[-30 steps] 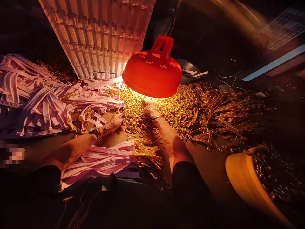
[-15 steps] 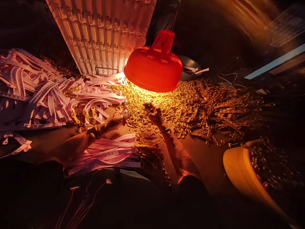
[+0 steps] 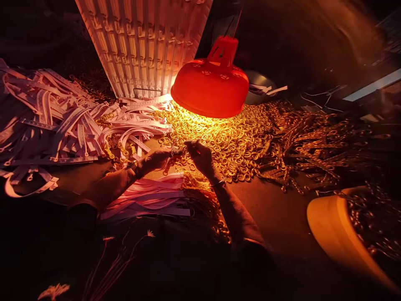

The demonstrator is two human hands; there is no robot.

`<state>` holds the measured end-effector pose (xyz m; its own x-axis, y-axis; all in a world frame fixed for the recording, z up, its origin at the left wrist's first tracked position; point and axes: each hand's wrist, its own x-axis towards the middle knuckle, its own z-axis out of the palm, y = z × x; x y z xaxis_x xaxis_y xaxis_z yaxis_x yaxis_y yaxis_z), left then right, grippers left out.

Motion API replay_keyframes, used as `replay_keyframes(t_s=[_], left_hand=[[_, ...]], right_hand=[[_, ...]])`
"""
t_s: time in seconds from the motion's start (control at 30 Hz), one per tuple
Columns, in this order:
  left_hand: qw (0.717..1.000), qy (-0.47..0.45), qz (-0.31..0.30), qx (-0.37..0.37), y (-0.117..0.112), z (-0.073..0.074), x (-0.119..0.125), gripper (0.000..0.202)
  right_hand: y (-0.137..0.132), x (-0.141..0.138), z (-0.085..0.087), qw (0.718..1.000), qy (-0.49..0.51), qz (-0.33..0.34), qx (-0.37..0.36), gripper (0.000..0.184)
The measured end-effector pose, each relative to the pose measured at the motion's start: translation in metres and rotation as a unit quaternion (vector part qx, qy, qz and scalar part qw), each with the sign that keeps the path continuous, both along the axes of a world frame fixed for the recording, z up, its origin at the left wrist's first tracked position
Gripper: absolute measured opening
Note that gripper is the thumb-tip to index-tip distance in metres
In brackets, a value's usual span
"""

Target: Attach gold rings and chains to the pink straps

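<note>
My left hand [image 3: 161,159] is closed, fingertips pinched together, and a small reddish piece hangs just below them, too dark to name. Close to its right, my right hand [image 3: 201,158] is curled with its fingers pressed together; what they hold, if anything, is hidden. The fingertips of both hands nearly meet at the front edge of a heap of gold-coloured rings [image 3: 225,148]. Below the hands lies a bundle of pink straps [image 3: 150,194], with gold-coloured metal pieces [image 3: 199,186] at its right end, partly behind my right wrist.
A red lamp [image 3: 209,90] hangs low over the rings. Tangled pink straps [image 3: 72,113] fill the left side. Slender gold-coloured strips [image 3: 313,146] are heaped at the right. A yellow container [image 3: 332,217] with dark chain-like metal stands front right. Behind are a ribbed panel [image 3: 147,46] and a metal bowl [image 3: 260,81].
My hands have come together: the left has moved right towards the right hand, which is slightly lower relative to the rings. The whole view has shifted, so things appear further right.
</note>
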<state>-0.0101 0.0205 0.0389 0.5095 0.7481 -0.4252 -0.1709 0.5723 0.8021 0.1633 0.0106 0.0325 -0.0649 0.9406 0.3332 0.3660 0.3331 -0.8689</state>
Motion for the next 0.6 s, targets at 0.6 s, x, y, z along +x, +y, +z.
replay_keyframes(t_s=[0.6], left_hand=[[0.884,0.237,0.060,0.399,0.009,-0.010,0.010,0.023]], right_hand=[[0.017,0.020,-0.013,0.989,-0.144,0.024,0.003,0.038]])
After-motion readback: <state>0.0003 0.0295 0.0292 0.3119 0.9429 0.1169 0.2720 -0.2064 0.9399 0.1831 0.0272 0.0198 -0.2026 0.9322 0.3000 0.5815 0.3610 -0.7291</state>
